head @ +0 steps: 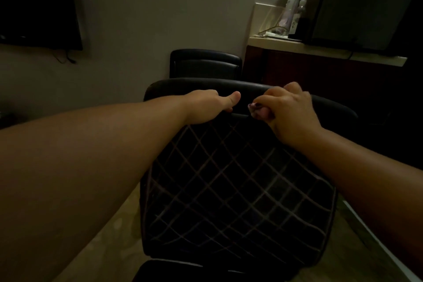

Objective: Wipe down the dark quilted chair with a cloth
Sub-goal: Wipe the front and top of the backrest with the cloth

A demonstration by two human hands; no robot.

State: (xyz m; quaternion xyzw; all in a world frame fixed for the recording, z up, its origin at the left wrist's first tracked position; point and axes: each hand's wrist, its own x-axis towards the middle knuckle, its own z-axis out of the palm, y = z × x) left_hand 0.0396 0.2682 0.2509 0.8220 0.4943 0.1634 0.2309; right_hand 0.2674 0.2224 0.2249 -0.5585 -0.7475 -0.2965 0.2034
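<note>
In the middle of the frame, the left hand (206,107) grips the top of the dark chair (229,190). The right hand (288,107) holds a small bunched cloth (259,113) there.

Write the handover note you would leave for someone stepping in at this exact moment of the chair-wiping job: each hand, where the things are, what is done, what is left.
Left hand: grips the top edge of the dark quilted chair, thumb on the front, fingers hidden behind.
Right hand: curled at the same top edge, pinching something small and pale. Whether that is the cloth cannot be told in this dim light.
Things: chair back faces you. A second dark chair stands behind it; a spray bottle sits on the counter to the right.
Done: no wiped area can be made out.
Left: treat the whole quilted back and seat as still to wipe.
</note>
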